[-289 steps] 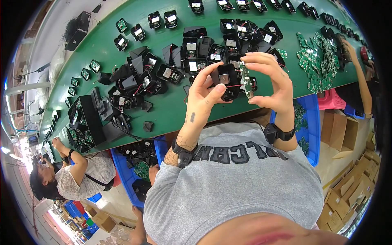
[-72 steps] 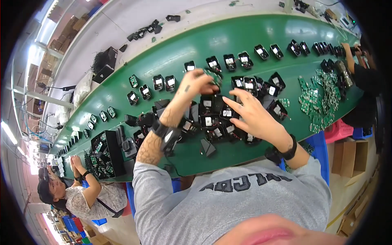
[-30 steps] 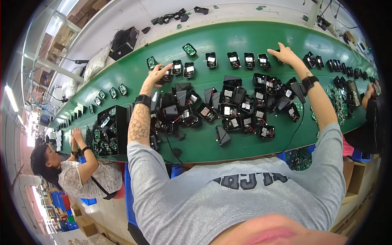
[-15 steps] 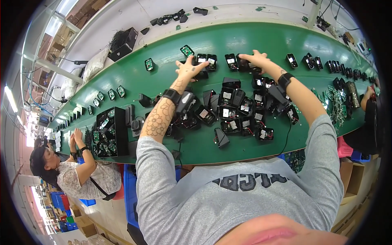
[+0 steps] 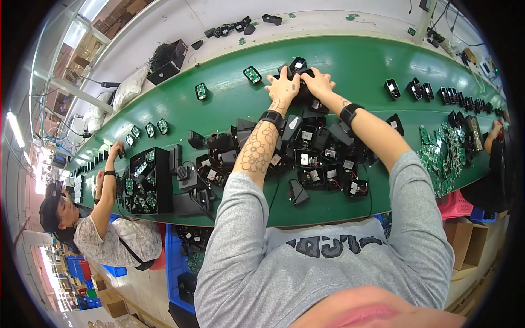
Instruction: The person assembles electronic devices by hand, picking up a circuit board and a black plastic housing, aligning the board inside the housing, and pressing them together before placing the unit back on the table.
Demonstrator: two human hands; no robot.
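**Bare left hand and bare right hand at small black plastic housings**

The two hands are close together around the group of housings, on the far part of the long green table. Whether they clamp these cannot be told. Just left lies a black-rimmed green circuit board. On the near side is a heap of black plastic cases.

In my head view, the left hand and right hand flank black cases on the green table. I see a case heap nearer, a board pile at right, and a co-worker beside a box of boards at left.
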